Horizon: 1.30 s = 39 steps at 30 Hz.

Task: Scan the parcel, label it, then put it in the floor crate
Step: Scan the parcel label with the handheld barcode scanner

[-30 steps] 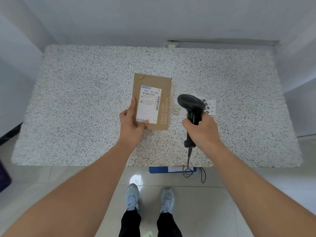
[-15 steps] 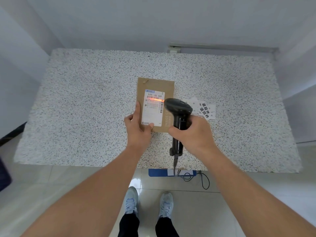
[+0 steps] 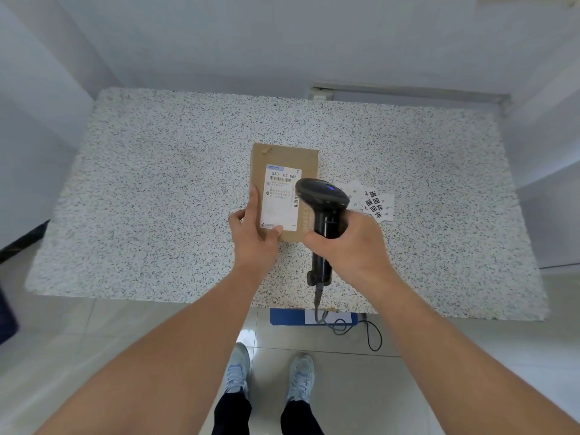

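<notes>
A flat brown cardboard parcel (image 3: 284, 158) lies on the speckled table (image 3: 157, 183), with a white shipping label (image 3: 279, 202) on its top face. My left hand (image 3: 254, 237) grips the parcel's near left corner, thumb on the label. My right hand (image 3: 348, 243) is closed around the handle of a black barcode scanner (image 3: 321, 196), whose head hangs over the parcel's right side, a blue light lit on top. Several white stickers with black print (image 3: 376, 205) lie on the table just right of the scanner.
The scanner's cable (image 3: 373, 337) drops off the table's front edge and loops on the tiled floor. A blue object (image 3: 287, 316) sticks out from under the table. My feet (image 3: 270, 372) stand below. Walls close in behind and at both sides.
The scanner swung left from beside the parcel to over its label. An orange scan line crossed the barcode half a second ago; it is gone now. My left hand kept its grip.
</notes>
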Motion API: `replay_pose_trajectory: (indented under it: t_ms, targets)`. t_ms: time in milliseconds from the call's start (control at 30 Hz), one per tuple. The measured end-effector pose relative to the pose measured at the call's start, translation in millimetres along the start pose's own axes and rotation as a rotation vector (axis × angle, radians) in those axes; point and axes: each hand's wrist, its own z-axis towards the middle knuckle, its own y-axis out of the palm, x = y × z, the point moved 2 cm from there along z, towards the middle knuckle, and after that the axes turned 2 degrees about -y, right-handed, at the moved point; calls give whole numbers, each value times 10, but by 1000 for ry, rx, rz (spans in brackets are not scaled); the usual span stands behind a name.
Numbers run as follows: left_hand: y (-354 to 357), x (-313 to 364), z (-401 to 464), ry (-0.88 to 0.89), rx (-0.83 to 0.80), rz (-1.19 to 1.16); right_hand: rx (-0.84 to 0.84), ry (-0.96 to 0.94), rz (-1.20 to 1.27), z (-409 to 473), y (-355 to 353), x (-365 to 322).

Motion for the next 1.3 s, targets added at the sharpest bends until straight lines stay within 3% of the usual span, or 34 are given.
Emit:
replay_pose_trajectory:
  t_ms: [367, 733, 1300]
  targets:
    - [-29, 14, -63, -58, -32, 85, 68, 82, -22, 109, 90, 364]
    - [-65, -31, -85, -116, -144, 250, 193, 366, -254, 338, 233, 1226]
    - [-102, -6, 12, -101, -189, 557, 102, 435, -200, 442, 292, 1534]
